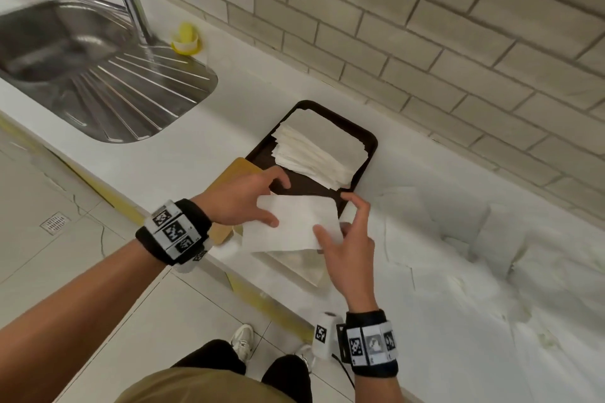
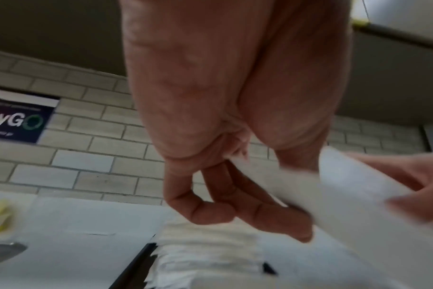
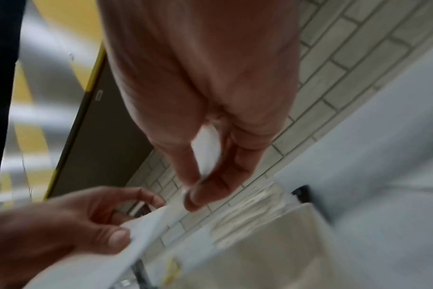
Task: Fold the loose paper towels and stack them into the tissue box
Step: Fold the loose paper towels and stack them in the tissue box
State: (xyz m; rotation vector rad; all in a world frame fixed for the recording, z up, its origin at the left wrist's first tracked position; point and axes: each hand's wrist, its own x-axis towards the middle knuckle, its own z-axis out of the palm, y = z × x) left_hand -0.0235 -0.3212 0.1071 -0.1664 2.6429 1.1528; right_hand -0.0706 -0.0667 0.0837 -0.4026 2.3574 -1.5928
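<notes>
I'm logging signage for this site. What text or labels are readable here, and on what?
"ayG" plus a green ring: dark wall sign, cut off at the frame edge.
Smaller line beneath it: too blurred to read.
Wristbands: square code markers only, no words.

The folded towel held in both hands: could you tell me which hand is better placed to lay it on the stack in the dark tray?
Probably the left hand: it pinches the folded towel on the side nearest the stack and already hovers over the dark tray edge. The right hand grips the corner farther from the tray.
</notes>
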